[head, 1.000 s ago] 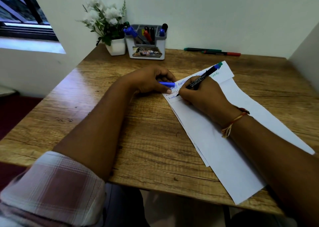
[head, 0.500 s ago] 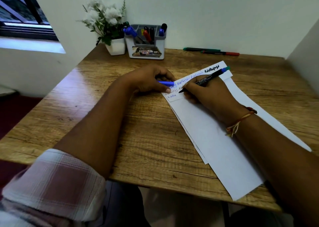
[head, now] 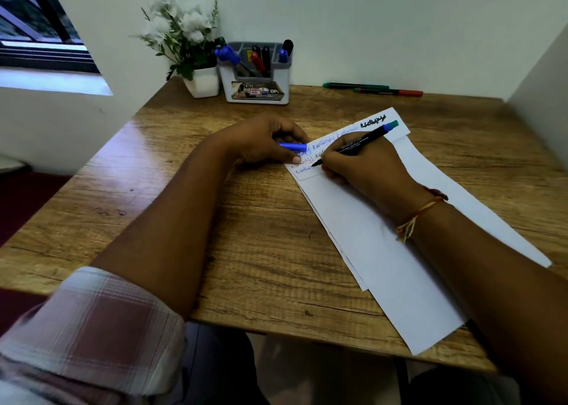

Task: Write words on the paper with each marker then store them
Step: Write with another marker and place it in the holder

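Observation:
A long white paper [head: 387, 251] lies slanted across the wooden table [head: 252, 251], with blue and black handwriting near its far end. My right hand [head: 359, 167] grips a black marker [head: 359, 141] with a blue-green end, its tip touching the paper among the written lines. My left hand [head: 264, 141] rests at the paper's left edge and holds a blue cap [head: 292, 146] between its fingers. A grey and white pen holder [head: 256, 77] with several markers stands at the back of the table.
A white pot of white flowers [head: 190, 47] stands left of the holder. Two markers, a green one [head: 356, 85] and a red-capped one [head: 390, 91], lie along the back edge by the wall. A window is at the upper left, a wall at the right.
My right hand has shifted a little along the written lines, with the marker tip moving over the paper. The black word at the paper's far end has come into view. My left hand stayed put.

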`<state>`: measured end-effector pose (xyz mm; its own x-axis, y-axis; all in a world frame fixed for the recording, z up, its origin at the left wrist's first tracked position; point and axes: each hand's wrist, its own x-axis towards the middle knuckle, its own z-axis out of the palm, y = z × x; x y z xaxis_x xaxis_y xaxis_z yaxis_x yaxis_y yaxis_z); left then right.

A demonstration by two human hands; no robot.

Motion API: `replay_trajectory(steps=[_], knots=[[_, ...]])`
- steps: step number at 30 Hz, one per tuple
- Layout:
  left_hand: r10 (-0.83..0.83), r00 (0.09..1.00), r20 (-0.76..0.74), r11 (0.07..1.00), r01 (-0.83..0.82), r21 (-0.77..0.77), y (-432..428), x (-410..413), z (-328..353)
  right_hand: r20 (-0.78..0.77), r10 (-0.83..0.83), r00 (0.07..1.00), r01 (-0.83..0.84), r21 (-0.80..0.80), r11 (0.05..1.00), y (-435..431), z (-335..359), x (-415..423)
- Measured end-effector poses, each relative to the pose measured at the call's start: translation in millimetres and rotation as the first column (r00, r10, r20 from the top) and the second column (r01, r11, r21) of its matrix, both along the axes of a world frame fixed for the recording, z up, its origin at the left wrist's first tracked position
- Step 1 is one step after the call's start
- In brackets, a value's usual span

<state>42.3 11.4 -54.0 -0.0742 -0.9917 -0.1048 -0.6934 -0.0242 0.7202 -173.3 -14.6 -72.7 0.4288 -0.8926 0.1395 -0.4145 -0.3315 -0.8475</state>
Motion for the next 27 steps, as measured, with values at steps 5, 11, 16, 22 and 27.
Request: replay_trajectory(steps=[5, 11, 16, 22, 27], knots=[[0.004, 1.0, -0.018, 1.0, -0.004, 0.004, 0.3, 0.0, -0.5, 0.001, 0.023, 1.0, -0.023, 0.02, 1.0, -1.9, -0.5, -1.0], [0.001, 1.0, -0.029, 1.0, -0.001, 0.006, 0.7, 0.6, -1.2, 0.005, 0.037, 0.999, -0.037, 0.023, 0.999, -1.9, -1.7, -1.1], [0.011, 0.999, -0.036, 1.0, -0.01, 0.02, 0.9, 0.3, -0.5, -0.017, 0.025, 1.0, -0.026, -0.017, 1.0, -2.2, -1.1, -2.0], [0.017, 0.999, -0.037, 1.0, -0.016, 0.022, 0.0, 0.9, -1.8, -0.044, -0.024, 0.999, 0.023, -0.036, 0.999, -2.5, -0.8, -2.4], [0.017, 1.0, -0.018, 1.0, -0.016, 0.023, -0.1, 0.5, -0.8, -0.037, -0.016, 0.999, 0.015, -0.025, 1.0, -0.7, 1.6, -3.5]])
